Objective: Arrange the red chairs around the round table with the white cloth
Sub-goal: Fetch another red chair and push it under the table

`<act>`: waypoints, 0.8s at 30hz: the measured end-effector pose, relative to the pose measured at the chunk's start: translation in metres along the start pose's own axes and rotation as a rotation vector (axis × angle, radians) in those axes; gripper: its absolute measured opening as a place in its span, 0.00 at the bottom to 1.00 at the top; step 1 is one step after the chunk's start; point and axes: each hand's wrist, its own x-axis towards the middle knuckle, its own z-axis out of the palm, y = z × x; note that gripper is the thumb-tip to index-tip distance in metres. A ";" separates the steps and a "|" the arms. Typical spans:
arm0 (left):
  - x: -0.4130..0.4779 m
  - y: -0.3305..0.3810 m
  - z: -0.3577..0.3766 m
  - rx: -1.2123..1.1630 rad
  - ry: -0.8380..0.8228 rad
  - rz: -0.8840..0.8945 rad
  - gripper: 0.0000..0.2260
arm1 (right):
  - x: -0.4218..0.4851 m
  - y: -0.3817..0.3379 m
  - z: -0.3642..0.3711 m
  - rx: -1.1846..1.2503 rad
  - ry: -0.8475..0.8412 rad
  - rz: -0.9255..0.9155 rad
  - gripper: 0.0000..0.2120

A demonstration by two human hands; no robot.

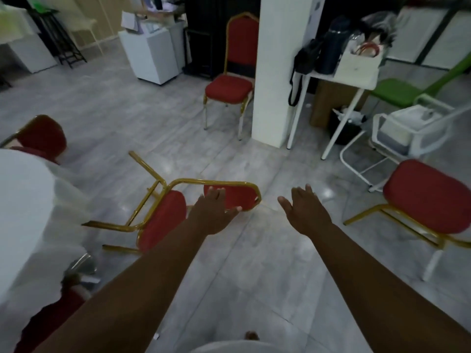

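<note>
Beside the round table with white cloth (23,200), reaching toward a tipped-over red padded gold-framed chair (163,217); left hand (214,212) and right hand (305,212) spread flat, gripping nothing. Looks early: only one red chair at the table (43,136); upright red chair by the white pillar (229,87) and red chair at right (428,197) unplaced.

I get only part of the cloth-covered tabletop (23,200); the left edge cuts it. The left hand (216,215) covers some of the back of the tipped chair (163,215), and the right-hand chair (428,197) runs off frame.
</note>
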 end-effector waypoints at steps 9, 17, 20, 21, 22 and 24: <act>0.161 0.059 -0.002 -0.018 -0.086 0.136 0.37 | 0.109 0.081 -0.014 0.070 -0.059 0.117 0.36; 0.339 0.087 -0.012 -0.024 -0.129 0.175 0.40 | 0.251 0.133 -0.060 -0.015 -0.124 0.171 0.35; 0.399 0.107 -0.028 0.029 -0.114 0.225 0.38 | 0.302 0.154 -0.080 -0.021 -0.088 0.174 0.34; 0.419 0.114 -0.034 0.040 -0.111 0.238 0.38 | 0.319 0.162 -0.085 -0.018 -0.074 0.171 0.34; 0.438 0.121 -0.040 0.050 -0.116 0.251 0.38 | 0.335 0.170 -0.090 -0.016 -0.063 0.165 0.34; 0.474 0.136 -0.046 0.061 -0.124 0.268 0.38 | 0.366 0.185 -0.099 -0.006 -0.049 0.157 0.33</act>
